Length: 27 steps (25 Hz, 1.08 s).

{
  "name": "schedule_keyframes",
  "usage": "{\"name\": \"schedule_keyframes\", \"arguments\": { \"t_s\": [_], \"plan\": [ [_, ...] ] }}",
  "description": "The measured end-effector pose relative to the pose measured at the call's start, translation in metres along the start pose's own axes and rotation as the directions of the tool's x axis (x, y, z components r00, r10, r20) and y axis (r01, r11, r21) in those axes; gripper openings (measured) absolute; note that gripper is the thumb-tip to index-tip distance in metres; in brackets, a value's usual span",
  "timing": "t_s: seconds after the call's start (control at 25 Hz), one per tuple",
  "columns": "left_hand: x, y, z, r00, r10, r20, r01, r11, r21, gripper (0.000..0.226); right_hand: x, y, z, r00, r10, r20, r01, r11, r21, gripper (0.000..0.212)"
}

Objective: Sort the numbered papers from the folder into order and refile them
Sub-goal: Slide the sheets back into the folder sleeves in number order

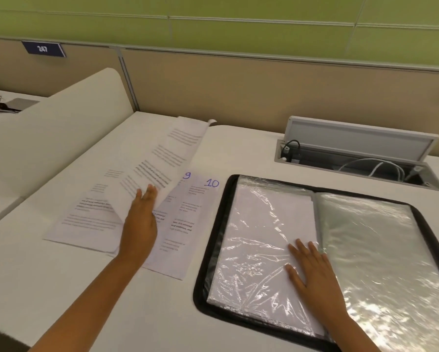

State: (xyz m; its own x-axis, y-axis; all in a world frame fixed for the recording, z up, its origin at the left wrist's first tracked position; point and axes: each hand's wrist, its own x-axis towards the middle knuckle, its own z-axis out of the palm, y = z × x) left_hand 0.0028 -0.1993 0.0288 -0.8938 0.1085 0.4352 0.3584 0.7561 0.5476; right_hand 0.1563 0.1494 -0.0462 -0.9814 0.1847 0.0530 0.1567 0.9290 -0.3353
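Folder (214,250) open flat on white desk (73,288) at about four o'clock, black-edged, with glossy, crinkled clear sleeves catching glare. Left-hand sleeve (259,240) filled with white sheet; right-hand sleeve (380,250) silvery and reflective. Right hand (312,270) laid flat on left-hand sleeve near spine, fingers straight and spread, pressing, gripping nothing.

Loose papers (81,219) fanned out at nine o'clock from folder, just beside its black edge. White pages, printed in short blocks of dark text, some bold. Blue handwritten numbers at top corners of two: "9" (186,175) partly covered, "10" (211,183) plain on rightmost sheet, nearest folder. Lifted sheet (162,158) raised and curved above pile, its far end toward twelve o'clock, blurred. Left hand (139,224) at its near edge, fingers straight against page; thumb hidden, so whether pinching or only pushing: cannot tell.

Cable hatch (360,146) propped open at one o'clock beyond folder, white cables inside. Sign reading 247 (42,49) on partition at eleven o'clock.
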Motion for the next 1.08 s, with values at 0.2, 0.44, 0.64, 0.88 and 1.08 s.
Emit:
{"name": "schedule_keyframes", "arguments": {
  "t_s": [0.2, 0.44, 0.64, 0.88, 1.08],
  "plan": [
    [-0.022, 0.103, 0.047, 0.969, 0.246, 0.014, -0.246, 0.969, -0.005, 0.054, 0.014, -0.022, -0.041, 0.959, 0.192, 0.21, -0.273, 0.828, 0.489, 0.079],
    [-0.074, 0.169, 0.12, 0.897, 0.413, 0.158, -0.406, 0.911, -0.077, 0.077, 0.015, -0.014, -0.084, 0.899, 0.184, 0.398, -0.413, 0.053, 0.909, 0.081],
    [-0.116, 0.199, 0.156, 0.641, 0.587, 0.495, -0.632, 0.769, -0.094, 0.095, 0.023, 0.02, -0.101, 0.762, 0.435, 0.481, -0.547, 0.033, 0.837, 0.03],
    [-0.134, 0.25, 0.19, 0.569, 0.598, 0.565, -0.683, 0.726, -0.081, 0.093, 0.008, 0.062, -0.117, 0.818, 0.413, 0.4, -0.398, -0.094, 0.912, 0.047],
    [-0.132, 0.287, 0.206, 0.625, 0.516, 0.586, -0.571, 0.814, -0.107, 0.079, 0.0, 0.095, -0.113, 0.945, 0.095, 0.314, -0.323, 0.112, 0.94, 0.075]
  ]
}}
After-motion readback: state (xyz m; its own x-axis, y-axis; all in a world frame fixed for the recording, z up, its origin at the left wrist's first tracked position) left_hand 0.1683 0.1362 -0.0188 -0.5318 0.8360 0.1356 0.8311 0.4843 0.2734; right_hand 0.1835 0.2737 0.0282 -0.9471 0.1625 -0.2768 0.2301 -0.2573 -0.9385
